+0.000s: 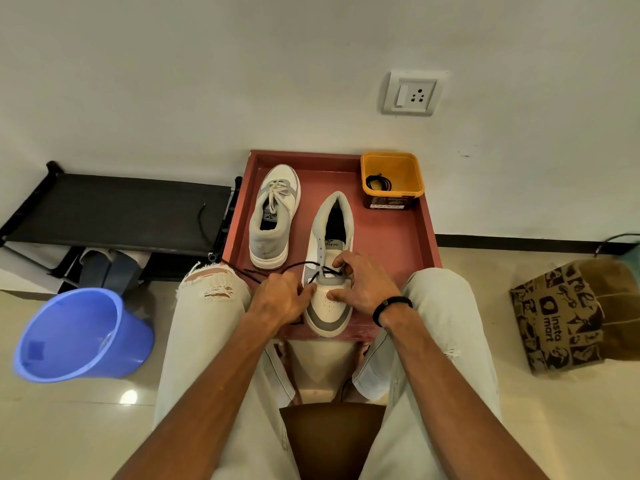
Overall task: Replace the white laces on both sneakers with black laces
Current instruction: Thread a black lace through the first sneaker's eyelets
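Two white-and-grey sneakers stand on a red tray [398,237]. The near sneaker [329,306] points its toe toward me and has a black lace [270,270] threaded through its lowest eyelets, the loose ends trailing left over my knee. My left hand [280,296] grips the lace beside the toe. My right hand [363,282] rests on the toe box with its fingertips pinching the lace at the eyelets. The far sneaker [273,216] still carries tied white laces [278,192]. A second black lace [379,182] lies coiled in an orange tub [393,195].
A blue bucket [79,336] stands on the floor at the left. A black rack [114,209] sits behind it against the wall. A brown printed paper bag [571,317] is on the right. A wall socket [412,93] is above the tray.
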